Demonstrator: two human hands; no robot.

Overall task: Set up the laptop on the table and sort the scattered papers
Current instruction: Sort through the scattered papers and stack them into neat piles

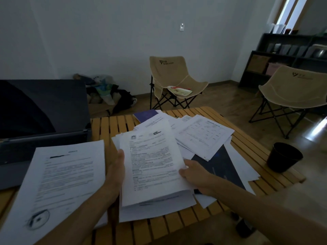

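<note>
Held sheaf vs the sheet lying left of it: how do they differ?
The held sheaf is a thick bundle gripped by the left hand and right hand; the left sheet looks like a thin page or two, with no hand on it. The held sheaf is raised and tilted; the left sheet lies flat, overlapping the laptop. The left sheet bears a round stamp; none shows on the held sheaf. Both are white printed pages.

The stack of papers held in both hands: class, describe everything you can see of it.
The stack of papers is a thick sheaf of white printed sheets, edges roughly squared but a few sheets slipping out at the bottom. Its top page carries dense lines of text, too blurred to read, with a small photo near its upper left corner. The left hand grips its left edge, thumb on top; the right hand holds its right edge. It is tilted up toward the camera above the slatted wooden table, over other loose papers.
</note>
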